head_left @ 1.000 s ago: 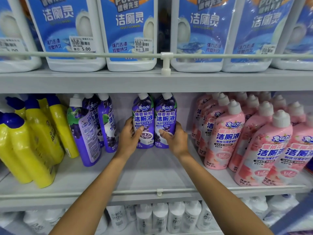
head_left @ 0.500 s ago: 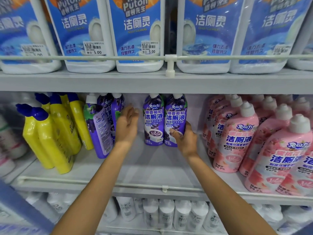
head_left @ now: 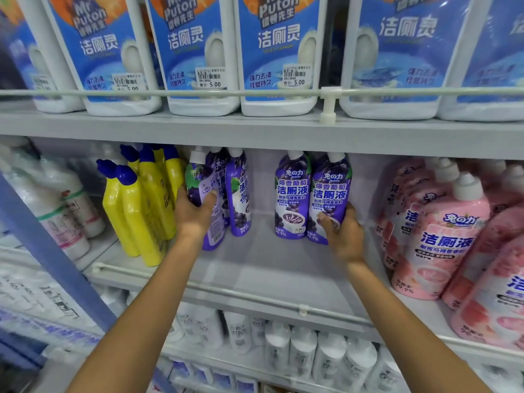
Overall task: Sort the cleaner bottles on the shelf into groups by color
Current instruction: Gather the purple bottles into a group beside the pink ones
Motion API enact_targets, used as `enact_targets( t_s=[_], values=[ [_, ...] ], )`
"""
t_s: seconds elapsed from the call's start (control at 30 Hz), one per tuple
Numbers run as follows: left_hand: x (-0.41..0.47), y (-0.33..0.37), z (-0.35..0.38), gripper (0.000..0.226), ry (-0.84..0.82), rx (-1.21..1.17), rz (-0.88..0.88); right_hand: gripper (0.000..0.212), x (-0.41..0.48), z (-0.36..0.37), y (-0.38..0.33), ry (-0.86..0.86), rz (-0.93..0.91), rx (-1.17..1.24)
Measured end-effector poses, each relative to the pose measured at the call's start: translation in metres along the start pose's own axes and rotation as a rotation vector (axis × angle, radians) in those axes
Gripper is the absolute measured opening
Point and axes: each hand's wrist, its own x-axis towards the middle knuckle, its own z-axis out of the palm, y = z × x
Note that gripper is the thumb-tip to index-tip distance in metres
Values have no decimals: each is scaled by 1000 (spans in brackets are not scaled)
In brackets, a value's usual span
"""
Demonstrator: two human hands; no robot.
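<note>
On the middle shelf [head_left: 263, 268] stand several yellow bottles with blue caps [head_left: 136, 211] at the left, purple bottles in the middle and several pink bottles [head_left: 442, 236] at the right. My left hand [head_left: 195, 214] grips the front purple bottle [head_left: 208, 194] of the left purple cluster, which leans beside two more purple bottles [head_left: 239, 194]. My right hand [head_left: 341, 234] holds the lower part of the right bottle [head_left: 330, 194] of an upright purple pair; its neighbour [head_left: 292, 194] stands just to its left.
Large white jugs with blue labels [head_left: 278, 52] fill the upper shelf behind a rail [head_left: 327, 104]. White bottles [head_left: 312, 353] line the lower shelf. More white bottles [head_left: 65, 211] stand at the far left, past a blue upright [head_left: 51, 259]. A bare gap lies between the two purple clusters.
My left hand left the upright purple pair, moved left and closed on the front bottle of the left purple cluster. My right hand stayed on the pair. The view shifted left.
</note>
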Motion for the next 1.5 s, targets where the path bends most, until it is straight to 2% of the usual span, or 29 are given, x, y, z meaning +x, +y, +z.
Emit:
enact_targets(
  t_s=[0.1,0.17,0.27,0.33,0.43,0.5,0.53,0.6,0.67,0.73,0.87,1.07,1.27,1.4,1.5],
  values=[
    [-1,-12,-2,40,-64,-40,-48,49,-4,-3,-8,21,2,-2],
    [0,-16,-5,38,-113,-54,-34,45,-14,-7,-29,82,-36,30],
    [5,-21,-11,42,-160,-36,-3,58,-34,-4,-77,171,-221,32],
    [6,-26,-14,44,-181,-47,18,64,-44,5,-107,135,-312,32],
    [6,-30,-19,44,-200,-48,50,49,-41,34,-140,-8,-367,96],
    [6,-32,-24,43,-213,-47,74,25,-29,64,-153,-90,-354,176],
    [6,-33,-26,42,-224,-41,81,20,-21,80,-159,-142,-337,236],
    [9,-37,-30,41,-236,-21,95,28,-7,111,-164,-228,-290,270],
    [11,-38,-32,40,-236,10,109,46,1,142,-158,-266,-256,214],
    [10,-39,-33,39,-227,23,128,59,-1,168,-145,-281,-159,260],
    [9,-42,-35,42,-251,49,151,55,-9,189,-121,-201,-93,282],
    [18,-51,-43,47,-405,111,136,42,-24,149,-115,-280,-129,126],
    [-4,-44,-21,51,-454,181,176,34,-54,81,-97,-288,-95,160],
    [-28,-36,8,66,-497,257,232,36,-64,35,-88,-301,-87,174],
    [-47,-25,26,62,-561,227,225,36,-64,4,-85,-289,-83,139]
  ],
)
